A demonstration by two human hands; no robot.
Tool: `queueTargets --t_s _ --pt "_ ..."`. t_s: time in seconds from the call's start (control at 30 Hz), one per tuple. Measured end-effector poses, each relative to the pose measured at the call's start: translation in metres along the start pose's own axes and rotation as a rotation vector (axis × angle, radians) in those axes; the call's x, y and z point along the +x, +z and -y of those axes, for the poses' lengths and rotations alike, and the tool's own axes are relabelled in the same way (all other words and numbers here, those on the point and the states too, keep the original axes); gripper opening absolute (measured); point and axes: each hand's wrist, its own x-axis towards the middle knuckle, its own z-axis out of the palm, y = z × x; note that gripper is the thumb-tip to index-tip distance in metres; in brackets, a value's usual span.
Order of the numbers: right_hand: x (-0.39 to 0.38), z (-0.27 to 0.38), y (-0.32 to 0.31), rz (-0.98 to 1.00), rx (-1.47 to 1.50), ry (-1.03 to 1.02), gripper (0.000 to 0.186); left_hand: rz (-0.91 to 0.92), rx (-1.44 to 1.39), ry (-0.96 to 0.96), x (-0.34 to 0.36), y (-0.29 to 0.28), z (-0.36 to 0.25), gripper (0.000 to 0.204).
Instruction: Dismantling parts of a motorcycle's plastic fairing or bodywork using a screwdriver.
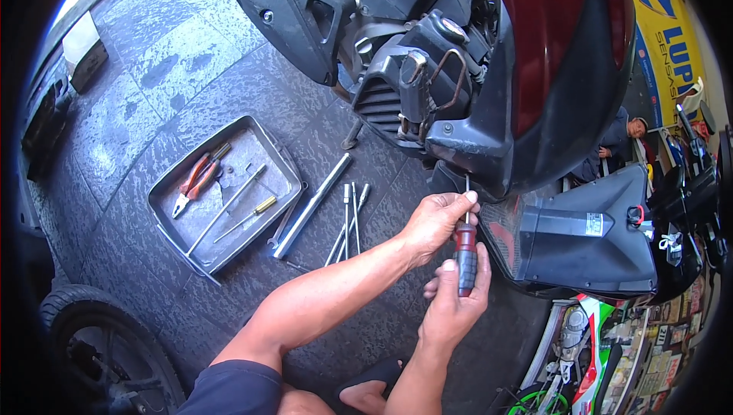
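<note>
A screwdriver (465, 251) with a red and dark ribbed handle points up at the lower edge of a scooter's dark plastic panel (473, 144). Its shaft tip meets the panel's underside; the screw itself is hidden. Thumb and fingers of my left hand (429, 226) pinch around the thin shaft, close under the panel. Lower down, my right hand (456, 310) is closed on the handle. Glossy dark-red bodywork (534, 41) rises above the panel.
Left on the tiled floor lies a metal tray (263, 140) with orange-handled pliers (197, 178) and a yellow-handled screwdriver (263, 206). Beside it are a long metal tube (313, 205) and several slim T-bars (347, 220). A wheel (107, 339) stands lower left. Another person (611, 148) is at far right.
</note>
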Motion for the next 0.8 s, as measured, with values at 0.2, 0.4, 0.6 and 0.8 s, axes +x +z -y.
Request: queueTargets --t_s 0.2,0.4,0.6,0.8 --pt "-0.002 0.000 -0.011 0.168 0.696 0.343 0.058 -0.068 0.084 0.061 0.000 -0.001 -0.004 0.034" --pt "0.001 -0.003 -0.002 0.128 0.097 0.057 0.055 -0.057 -0.079 -0.001 -0.002 0.005 -0.006 0.033" --pt "-0.001 0.003 0.001 0.136 0.395 0.187 0.050 -0.126 0.140 0.072 0.000 0.002 -0.006 0.036" --pt "0.005 0.010 -0.004 0.183 0.593 0.298 0.047 -0.308 0.372 0.210 0.008 -0.005 -0.010 0.031"
